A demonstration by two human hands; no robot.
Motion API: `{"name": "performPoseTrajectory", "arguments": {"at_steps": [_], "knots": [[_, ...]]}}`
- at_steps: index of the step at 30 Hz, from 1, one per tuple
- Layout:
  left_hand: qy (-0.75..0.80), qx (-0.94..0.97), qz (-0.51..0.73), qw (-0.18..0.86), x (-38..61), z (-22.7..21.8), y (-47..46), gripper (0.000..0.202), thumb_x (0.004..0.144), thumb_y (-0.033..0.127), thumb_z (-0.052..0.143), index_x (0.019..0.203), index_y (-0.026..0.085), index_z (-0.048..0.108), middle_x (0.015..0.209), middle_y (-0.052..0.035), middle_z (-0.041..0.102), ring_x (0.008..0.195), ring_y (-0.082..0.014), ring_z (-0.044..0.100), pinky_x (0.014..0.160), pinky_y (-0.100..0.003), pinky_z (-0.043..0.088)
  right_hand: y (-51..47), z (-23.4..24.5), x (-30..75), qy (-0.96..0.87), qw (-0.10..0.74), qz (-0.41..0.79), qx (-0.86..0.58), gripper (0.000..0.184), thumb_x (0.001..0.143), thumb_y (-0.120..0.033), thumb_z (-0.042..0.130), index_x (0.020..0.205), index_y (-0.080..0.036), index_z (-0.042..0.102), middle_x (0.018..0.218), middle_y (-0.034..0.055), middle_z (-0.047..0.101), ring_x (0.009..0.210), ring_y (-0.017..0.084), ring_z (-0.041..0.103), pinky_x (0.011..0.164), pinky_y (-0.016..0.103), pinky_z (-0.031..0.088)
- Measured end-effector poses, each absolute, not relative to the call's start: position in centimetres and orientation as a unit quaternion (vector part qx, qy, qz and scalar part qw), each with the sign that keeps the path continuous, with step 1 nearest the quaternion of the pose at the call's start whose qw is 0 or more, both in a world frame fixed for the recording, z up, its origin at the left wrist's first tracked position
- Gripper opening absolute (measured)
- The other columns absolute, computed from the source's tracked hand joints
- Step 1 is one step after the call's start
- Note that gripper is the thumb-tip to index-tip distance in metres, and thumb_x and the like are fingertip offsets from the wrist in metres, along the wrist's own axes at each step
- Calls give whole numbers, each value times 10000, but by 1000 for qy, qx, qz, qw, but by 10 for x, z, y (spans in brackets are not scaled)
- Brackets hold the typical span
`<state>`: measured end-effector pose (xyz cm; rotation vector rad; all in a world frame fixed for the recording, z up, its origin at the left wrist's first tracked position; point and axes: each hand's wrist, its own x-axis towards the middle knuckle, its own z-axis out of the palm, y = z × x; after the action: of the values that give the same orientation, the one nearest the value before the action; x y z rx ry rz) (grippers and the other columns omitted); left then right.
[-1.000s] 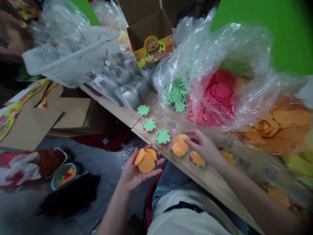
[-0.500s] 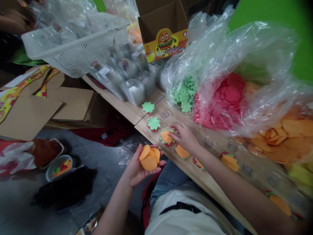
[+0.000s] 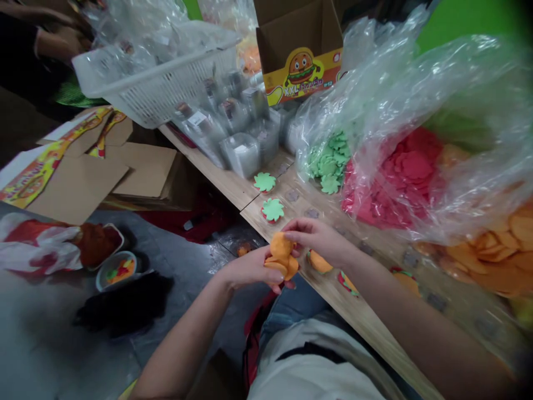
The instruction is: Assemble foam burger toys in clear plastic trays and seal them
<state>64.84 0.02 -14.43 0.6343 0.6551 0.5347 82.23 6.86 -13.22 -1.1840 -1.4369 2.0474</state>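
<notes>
Several round orange foam discs [image 3: 287, 268] lie in my left hand [image 3: 250, 269], its fingers curled beneath them over the table's front edge. My right hand [image 3: 314, 238] pinches one orange disc [image 3: 280, 248] between thumb and fingers, just above the others. Beyond my hands, two green toothed foam pieces [image 3: 272, 209] rest on red ones on the wooden table. To the right, partly under my right forearm, are layered foam pieces with an orange top [image 3: 320, 261] and red and green edges [image 3: 348, 283]. My right hand hides the spot directly behind it.
Clear bags hold green pieces [image 3: 328, 161], red pieces [image 3: 400, 178] and orange discs [image 3: 491, 250]. Clear plastic cups [image 3: 239, 153] stand before a white basket [image 3: 166, 83] and a printed carton [image 3: 300, 78]. Flat cardboard [image 3: 145, 172] is at left. A co-worker's hand [image 3: 62, 41] shows top left.
My right hand has moved from the foam stack on the table to the discs in my left hand and now pinches one. My left hand has come right, and the view has shifted.
</notes>
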Motion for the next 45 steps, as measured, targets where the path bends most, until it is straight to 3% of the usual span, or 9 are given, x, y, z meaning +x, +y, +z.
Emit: {"name": "performPoseTrajectory", "arguments": {"at_steps": [5, 15, 23, 27, 32, 36, 39, 42, 45], "knots": [[309, 183, 319, 877, 631, -164, -22, 486, 718, 297, 639, 1161, 193, 468, 1083, -145, 558, 812, -246, 640, 560, -249, 527, 90, -148, 833, -358, 216, 757, -502, 269, 623, -373, 698, 751, -165, 584, 674, -8, 596, 542, 75, 516, 445, 177, 388], [379, 74, 413, 825, 615, -168, -23, 309, 772, 197, 586, 1066, 164, 498, 1246, -158, 481, 988, -307, 589, 711, -319, 545, 137, -178, 794, -607, 245, 584, -480, 267, 699, -346, 599, 908, -179, 597, 698, -15, 599, 589, 104, 512, 517, 219, 382], [416, -3, 478, 773, 621, -173, -15, 328, 787, 192, 580, 1100, 167, 482, 1033, -105, 598, 1000, -285, 586, 817, -371, 514, 145, -198, 785, -784, 232, 326, -474, 166, 793, -283, 528, 870, -169, 620, 806, 43, 582, 726, 144, 516, 680, 280, 400], [431, -20, 513, 743, 625, -171, -8, 276, 796, 197, 566, 1058, 117, 530, 1108, -132, 582, 995, -245, 588, 804, -298, 518, 135, -189, 799, -782, 259, 257, -506, 208, 841, -284, 452, 913, -164, 605, 867, 70, 555, 747, 157, 518, 688, 287, 411], [496, -10, 523, 694, 631, -161, -1, 329, 783, 175, 577, 1102, 107, 534, 1053, -132, 618, 842, -172, 634, 727, -225, 524, 108, -170, 791, -774, 217, 368, -468, 318, 845, -384, 453, 1032, -172, 599, 909, 73, 567, 824, 173, 528, 738, 307, 420], [455, 27, 511, 728, 633, -148, 0, 377, 785, 174, 576, 1156, 144, 515, 1150, -119, 577, 911, -185, 620, 768, -240, 517, 92, -157, 784, -599, 144, 652, -442, 282, 789, -433, 525, 873, -179, 615, 755, 15, 583, 626, 111, 521, 542, 226, 425], [423, 32, 528, 736, 629, -144, -1, 406, 794, 169, 561, 1191, 169, 475, 1226, -115, 522, 1032, -242, 570, 867, -332, 489, 102, -156, 788, -421, 173, 751, -479, 207, 754, -372, 576, 815, -174, 576, 725, 7, 590, 551, 81, 507, 447, 178, 390], [397, -9, 541, 741, 622, -148, -3, 429, 806, 167, 529, 1221, 170, 424, 1274, -131, 469, 1130, -307, 491, 911, -425, 453, 137, -161, 786, -395, 222, 726, -517, 167, 745, -313, 580, 814, -162, 561, 745, 25, 607, 576, 92, 534, 448, 175, 398], [371, -52, 532, 759, 616, -154, -2, 491, 797, 132, 497, 1265, 165, 353, 1294, -155, 439, 1160, -342, 450, 934, -471, 420, 176, -167, 770, -565, 295, 543, -547, 120, 765, -254, 555, 847, -167, 569, 805, 33, 611, 666, 123, 552, 550, 227, 450]]}}
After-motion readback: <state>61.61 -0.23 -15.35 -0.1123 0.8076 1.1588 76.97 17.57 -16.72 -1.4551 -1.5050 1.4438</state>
